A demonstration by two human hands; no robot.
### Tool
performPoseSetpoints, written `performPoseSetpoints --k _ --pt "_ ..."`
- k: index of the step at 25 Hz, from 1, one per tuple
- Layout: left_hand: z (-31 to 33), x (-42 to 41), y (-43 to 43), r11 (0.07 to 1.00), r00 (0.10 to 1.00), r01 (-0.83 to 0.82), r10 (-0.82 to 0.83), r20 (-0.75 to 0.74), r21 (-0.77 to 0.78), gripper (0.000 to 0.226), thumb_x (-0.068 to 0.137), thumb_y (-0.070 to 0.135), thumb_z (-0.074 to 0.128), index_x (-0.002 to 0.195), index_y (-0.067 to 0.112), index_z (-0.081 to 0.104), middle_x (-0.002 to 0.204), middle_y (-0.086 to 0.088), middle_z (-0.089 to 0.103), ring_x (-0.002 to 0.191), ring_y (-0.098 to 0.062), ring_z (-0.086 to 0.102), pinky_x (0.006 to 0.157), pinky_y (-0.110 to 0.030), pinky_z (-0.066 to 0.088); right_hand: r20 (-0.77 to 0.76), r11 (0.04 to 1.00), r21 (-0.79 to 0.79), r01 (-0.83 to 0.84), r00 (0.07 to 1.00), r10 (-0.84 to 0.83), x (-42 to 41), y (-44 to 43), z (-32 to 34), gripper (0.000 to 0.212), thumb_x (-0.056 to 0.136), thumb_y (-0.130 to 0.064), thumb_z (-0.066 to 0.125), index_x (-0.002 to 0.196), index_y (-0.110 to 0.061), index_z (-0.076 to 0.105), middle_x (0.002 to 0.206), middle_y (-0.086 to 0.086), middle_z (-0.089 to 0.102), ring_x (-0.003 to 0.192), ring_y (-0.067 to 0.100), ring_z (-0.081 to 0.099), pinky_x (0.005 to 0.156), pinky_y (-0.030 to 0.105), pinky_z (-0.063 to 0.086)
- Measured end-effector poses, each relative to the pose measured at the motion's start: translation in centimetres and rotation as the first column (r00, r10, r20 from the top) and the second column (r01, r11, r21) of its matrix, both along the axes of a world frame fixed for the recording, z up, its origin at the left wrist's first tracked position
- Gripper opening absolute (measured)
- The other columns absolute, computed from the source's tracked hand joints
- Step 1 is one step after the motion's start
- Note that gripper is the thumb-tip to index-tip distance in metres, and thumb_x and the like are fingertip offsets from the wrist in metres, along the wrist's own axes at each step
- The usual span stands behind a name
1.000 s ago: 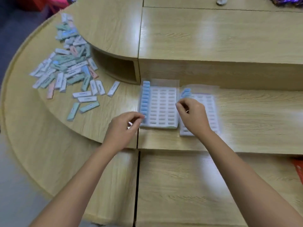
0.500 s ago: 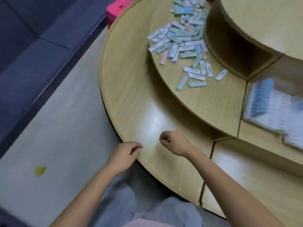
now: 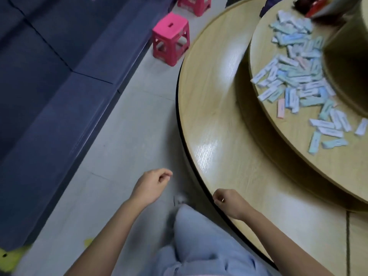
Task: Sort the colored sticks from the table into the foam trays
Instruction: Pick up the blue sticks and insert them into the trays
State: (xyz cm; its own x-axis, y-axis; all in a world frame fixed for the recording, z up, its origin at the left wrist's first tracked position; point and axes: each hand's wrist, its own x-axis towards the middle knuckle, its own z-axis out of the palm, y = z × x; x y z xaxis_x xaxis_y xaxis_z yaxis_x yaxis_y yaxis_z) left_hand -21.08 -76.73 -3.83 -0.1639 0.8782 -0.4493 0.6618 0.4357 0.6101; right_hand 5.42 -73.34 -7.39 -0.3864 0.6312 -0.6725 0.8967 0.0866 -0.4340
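- Sticks (image 3: 294, 80): pale blue, green, white and pink, heaped on the table's (image 3: 219, 116) raised tier; their dark print is too blurred to read.
- Left hand (image 3: 151, 188): fingers curled, nothing seen inside.
- Right hand (image 3: 229, 202): fisted; cannot tell if it holds anything.

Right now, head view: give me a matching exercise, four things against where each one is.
Things:
1. left hand
2. right hand
3. stick pile
4. nearer pink stool

Places:
A. lying on the raised tier
B. standing on the floor
C. in the air over the floor, off the table
D. at the table's dark outer edge

Pairs: 1-C, 2-D, 3-A, 4-B
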Motion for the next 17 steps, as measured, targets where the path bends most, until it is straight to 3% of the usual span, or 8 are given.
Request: performPoseSetpoints --k 3,9,13,17 --pt "-0.6 -3.2 7.1 0.993 0.993 0.118 -0.118 -0.001 0.011 0.019 0.091 0.016 0.058 0.106 0.018 0.070 0.103 0.002 0.070 0.089 -0.011 0.063 0.081 -0.020 0.045 0.002 0.993 0.035 0.109 0.994 -0.109 -2.6 4.6 -1.3 0.018 0.092 -0.019 0.049 0.098 -0.011 0.063 0.101 0.006 0.066 0.091 0.021 0.060 0.077 0.029 0.045" --pt "-0.9 -9.0 20.8 0.885 0.883 0.439 -0.457 -0.110 -0.153 0.024 0.094 0.022 0.050 0.113 0.021 0.066 0.113 0.006 0.067 0.099 -0.011 0.061 0.084 -0.021 0.044 -0.070 0.959 0.059 0.277 0.960 -0.272 -8.9 18.4 0.5 0.020 0.092 -0.017 0.046 0.100 -0.009 0.062 0.103 0.006 0.066 0.092 0.022 0.059 0.078 0.031 0.046" --pt "-0.6 -8.7 29.3 0.815 0.819 0.562 -0.572 -0.044 -0.139 0.023 0.094 0.024 0.051 0.111 0.024 0.066 0.109 0.008 0.067 0.094 -0.009 0.061 0.082 -0.021 0.046 -0.153 0.880 0.143 0.453 0.889 -0.432 -10.3 26.7 4.1 0.021 0.093 -0.016 0.048 0.105 -0.010 0.064 0.104 0.003 0.065 0.095 0.019 0.059 0.080 0.028 0.046" --pt "-0.6 -5.8 40.7 0.691 0.694 0.719 -0.719 0.037 -0.076 0.022 0.094 0.024 0.051 0.111 0.025 0.066 0.104 0.008 0.067 0.093 -0.010 0.061 0.083 -0.026 0.049 -0.185 0.755 0.170 0.633 0.773 -0.607 -10.0 32.8 5.6 0.018 0.092 -0.019 0.050 0.103 -0.013 0.064 0.102 0.002 0.066 0.093 0.019 0.060 0.081 0.031 0.047"
